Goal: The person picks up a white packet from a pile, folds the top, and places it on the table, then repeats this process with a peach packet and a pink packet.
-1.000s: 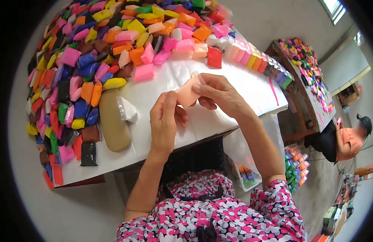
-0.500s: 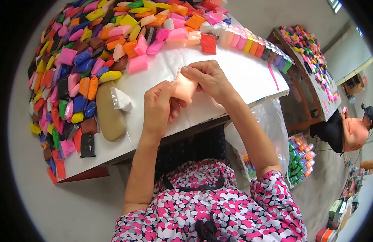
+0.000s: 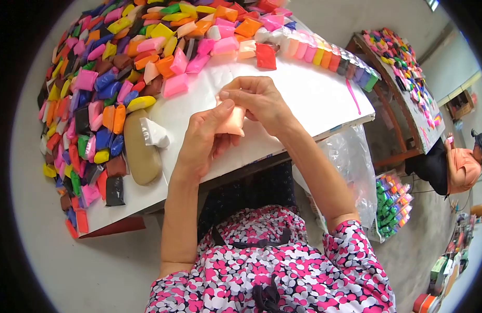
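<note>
Between my two hands is a peach-coloured clay packet (image 3: 232, 123), held above the white table (image 3: 303, 96). My left hand (image 3: 205, 136) pinches its left side, thumb on top and fingers curled beneath. My right hand (image 3: 256, 101) closes on its upper edge with thumb and forefinger. The fingers cover parts of the packet. Left of my hands lies a smooth olive-brown oblong block (image 3: 141, 156) with a crumpled white packet (image 3: 155, 133) against it. A pink packet (image 3: 175, 85) and a red packet (image 3: 266, 56) lie beyond my hands.
Piled colourful packets (image 3: 102, 83) cover the table's left and far side. A clear-wrapped row of coloured packets (image 3: 329, 57) runs along the far right. A clear plastic bag (image 3: 350, 161) hangs beside a basket of packets (image 3: 392, 206). Another person (image 3: 462, 167) sits at the right near a second table (image 3: 394, 104).
Both hands have shifted slightly left with the packet. The right thumb and fingers have moved to the packet's upper left, covering more of its top edge.
</note>
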Available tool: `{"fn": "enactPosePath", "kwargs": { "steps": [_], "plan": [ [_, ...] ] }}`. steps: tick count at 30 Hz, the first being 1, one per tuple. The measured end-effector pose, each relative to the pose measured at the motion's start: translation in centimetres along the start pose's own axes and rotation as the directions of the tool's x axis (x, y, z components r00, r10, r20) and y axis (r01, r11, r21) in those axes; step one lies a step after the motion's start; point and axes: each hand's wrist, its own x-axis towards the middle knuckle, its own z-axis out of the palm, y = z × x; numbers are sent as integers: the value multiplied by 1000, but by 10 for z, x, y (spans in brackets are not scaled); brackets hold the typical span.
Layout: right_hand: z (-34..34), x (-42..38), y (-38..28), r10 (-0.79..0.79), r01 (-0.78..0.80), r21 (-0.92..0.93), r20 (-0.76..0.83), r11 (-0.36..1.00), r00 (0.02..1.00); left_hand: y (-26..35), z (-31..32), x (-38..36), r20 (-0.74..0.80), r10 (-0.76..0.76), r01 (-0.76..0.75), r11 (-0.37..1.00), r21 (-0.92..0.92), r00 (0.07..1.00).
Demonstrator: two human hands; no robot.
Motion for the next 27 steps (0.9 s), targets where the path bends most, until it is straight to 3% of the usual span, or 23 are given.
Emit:
{"fn": "enactPosePath", "kwargs": {
  "steps": [3, 6, 10, 15, 21, 27],
  "plan": [
    [6, 2, -1, -69, 69, -62, 9, 996, 998, 4, 3, -1, -20, -17, 17, 1000, -14, 1000],
    [14, -4, 0, -186, 173, -91, -149, 981, 971, 7, 1, -3, -77, -43, 39, 998, -58, 996],
    [14, -35, 2, -423, 361, -290, -191, 886, 886, 8, 5, -3, -196, -57, 40, 995, -89, 979],
    [15, -51, 5, -673, 574, -572, 50, 586, 738, 3, 4, 0, -230, -26, 6, 996, -88, 973],
    [18, -40, 15, -756, 618, -716, 197, 324, 624, 2, 7, 1, -259, -8, -18, 995, -97, 966],
    [17, -41, 16, -741, 621, -695, 188, 364, 644, 1, 8, 2, -264, -5, -12, 998, -64, 965]
  ]
}}
